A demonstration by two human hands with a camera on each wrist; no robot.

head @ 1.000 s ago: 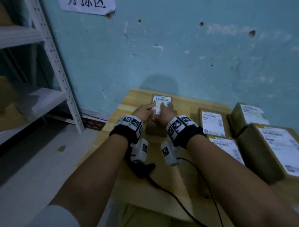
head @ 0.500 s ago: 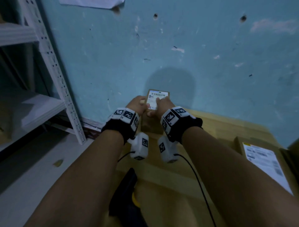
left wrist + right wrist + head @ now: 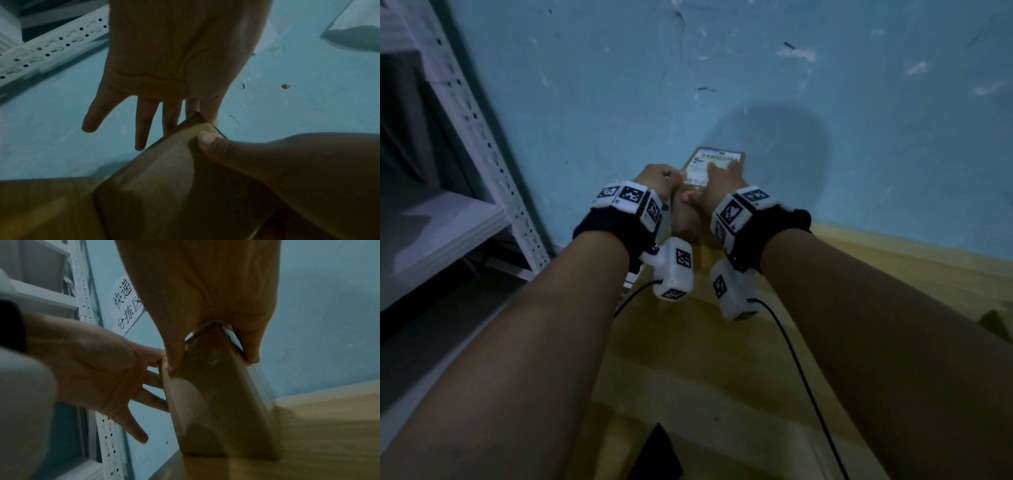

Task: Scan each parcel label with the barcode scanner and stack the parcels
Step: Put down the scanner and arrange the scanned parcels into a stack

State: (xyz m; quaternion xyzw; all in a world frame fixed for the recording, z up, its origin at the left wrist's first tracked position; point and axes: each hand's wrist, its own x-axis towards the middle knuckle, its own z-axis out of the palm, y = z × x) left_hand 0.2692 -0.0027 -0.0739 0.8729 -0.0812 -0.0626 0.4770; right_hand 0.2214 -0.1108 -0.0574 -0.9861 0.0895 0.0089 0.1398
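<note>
A small brown parcel (image 3: 688, 219) with a white label (image 3: 709, 164) on top stands tall on the wooden table (image 3: 859, 274), close to the blue wall. My right hand (image 3: 717, 178) grips its top end, thumb (image 3: 172, 360) on the near face and fingers (image 3: 251, 350) over the label side. My left hand (image 3: 664, 176) touches the parcel's left side with straight, spread fingers (image 3: 144, 402). In the left wrist view the parcel (image 3: 164, 186) runs below my left palm, with my right thumb (image 3: 207, 141) on it. The black scanner (image 3: 657, 455) lies at the table's near edge.
A white perforated shelf rack (image 3: 482, 137) stands to the left, beyond the table's edge. A paper sign (image 3: 127, 305) hangs on the wall. The corner of another parcel (image 3: 996, 325) shows at the far right. Black cables (image 3: 801, 370) trail from my wrists.
Both hands have carried the parcel left and toward the wall. My view followed, so the parcels on the right slid out of sight and the scanner dropped to the bottom edge.
</note>
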